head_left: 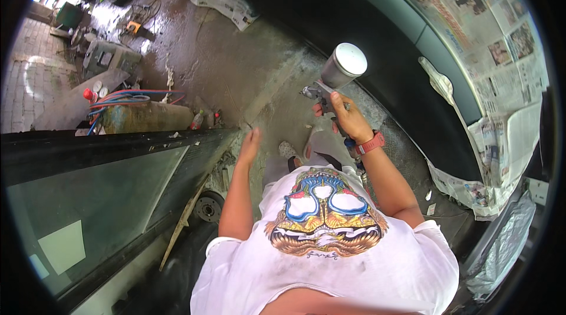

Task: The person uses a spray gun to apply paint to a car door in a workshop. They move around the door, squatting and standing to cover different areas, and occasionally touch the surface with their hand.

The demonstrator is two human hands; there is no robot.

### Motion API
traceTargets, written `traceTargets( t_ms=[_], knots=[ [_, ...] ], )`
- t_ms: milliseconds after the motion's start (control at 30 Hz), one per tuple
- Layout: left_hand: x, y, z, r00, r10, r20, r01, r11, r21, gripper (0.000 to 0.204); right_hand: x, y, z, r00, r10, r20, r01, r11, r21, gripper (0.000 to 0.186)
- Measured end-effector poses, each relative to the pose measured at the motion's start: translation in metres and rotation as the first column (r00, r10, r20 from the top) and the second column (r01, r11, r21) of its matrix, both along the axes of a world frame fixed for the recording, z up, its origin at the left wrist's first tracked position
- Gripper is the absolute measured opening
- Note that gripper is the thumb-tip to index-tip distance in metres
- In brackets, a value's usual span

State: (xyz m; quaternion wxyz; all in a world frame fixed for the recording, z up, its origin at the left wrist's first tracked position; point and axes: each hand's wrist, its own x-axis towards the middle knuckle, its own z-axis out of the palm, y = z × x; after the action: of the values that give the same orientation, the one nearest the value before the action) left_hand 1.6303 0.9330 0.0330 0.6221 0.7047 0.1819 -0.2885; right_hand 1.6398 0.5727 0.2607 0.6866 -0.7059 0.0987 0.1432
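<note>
Past the white shirt [327,238], the right hand [348,117] closes round a spray gun [322,89] (left hand [250,147] loose, empty), cup [348,61] best kept upright.

Spray gun [321,98] w/ the cup [333,74] mounted up top. Cup's a fat silvery-grey cylinder, capped w/ a round white lid [350,58] that's on and faces up toward the cam, cup leaning a bit to the upper R. Gun body's dull grey metal AFAICT, nozzle [308,92] pointing left. Handle's gripped in the right hand [349,119], and a partly blue fitting [352,149] pokes out just below it. Can't tell if the trigger's pulled btw, fingers [319,110] are in the way. Whole thing's held midair, slightly R of centre.
</note>
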Motion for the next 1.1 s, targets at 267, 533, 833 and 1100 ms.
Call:
traceTargets(
  t_ms=[267, 533, 833, 1100],
  knots=[
    [0.086, -0.122, 0.102, 0.818, -0.575, 0.018, 0.534, 0.748, -0.393, 0.047, 0.077, 0.013, -0.011, 0.982, 0.181, -0.058, -0.185, 0.979, -0.089, 0.066],
    [0.101, -0.207, 0.097, 0.764, -0.616, -0.191, 0.434, 0.710, -0.554, 0.035, 0.096, 0.008, 0.008, 0.985, 0.145, 0.091, -0.141, 0.989, -0.048, 0.064],
    [0.093, -0.198, 0.057, 0.223, -0.974, 0.040, 0.810, 0.162, -0.564, 0.034, 0.003, 0.027, -0.028, 0.935, -0.337, 0.107, 0.353, 0.910, -0.216, 0.067],
    [0.016, -0.177, 0.053, -0.158, -0.968, -0.197, 0.822, -0.018, -0.570, 0.055, -0.193, 0.095, -0.075, 0.511, -0.859, 0.027, 0.851, 0.502, -0.154, 0.069]
  ],
)
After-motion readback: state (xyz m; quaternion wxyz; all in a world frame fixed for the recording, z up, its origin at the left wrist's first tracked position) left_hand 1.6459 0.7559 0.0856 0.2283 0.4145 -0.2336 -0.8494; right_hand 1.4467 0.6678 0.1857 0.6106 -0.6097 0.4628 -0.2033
